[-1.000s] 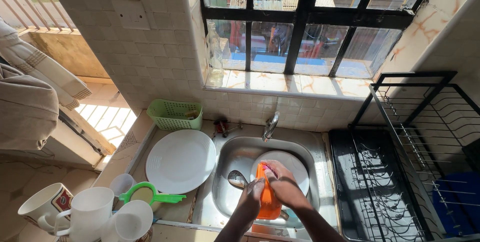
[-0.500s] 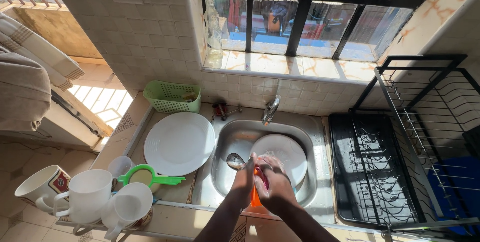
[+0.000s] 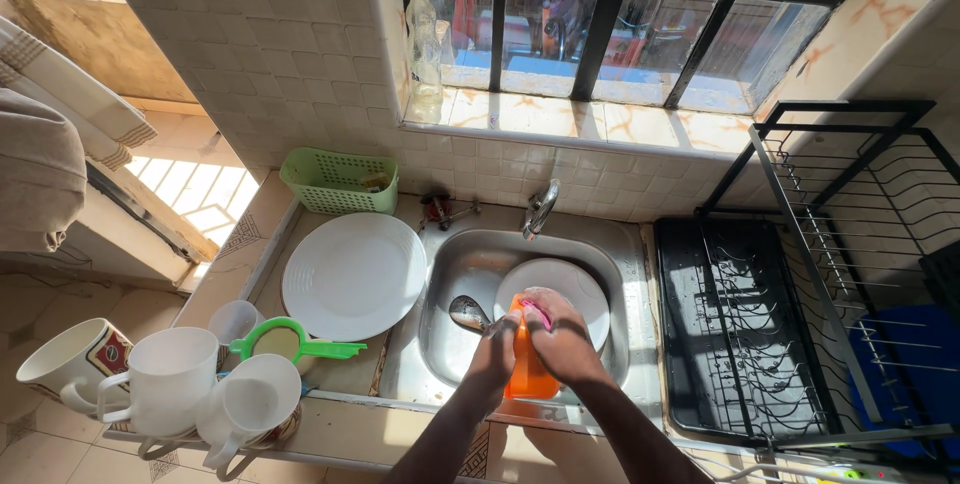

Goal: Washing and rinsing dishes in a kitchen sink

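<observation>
Gripping an orange cup [image 3: 528,376] over the sink [image 3: 455,274], my left hand [image 3: 497,349] is curled shut around its side. My right hand [image 3: 560,336] is closed on a pink sponge [image 3: 537,312] pressed against the cup's rim. Both sit at the sink's near edge, above a white plate [image 3: 575,279] in the basin, a ladle [image 3: 467,314] just left.

viewpoint: your head camera looks steeply down from above the sink [image 3: 450,274].
facing: you face the tiled wall and window [image 3: 600,14].
nearness: your forearms enter from the bottom edge, close below.
</observation>
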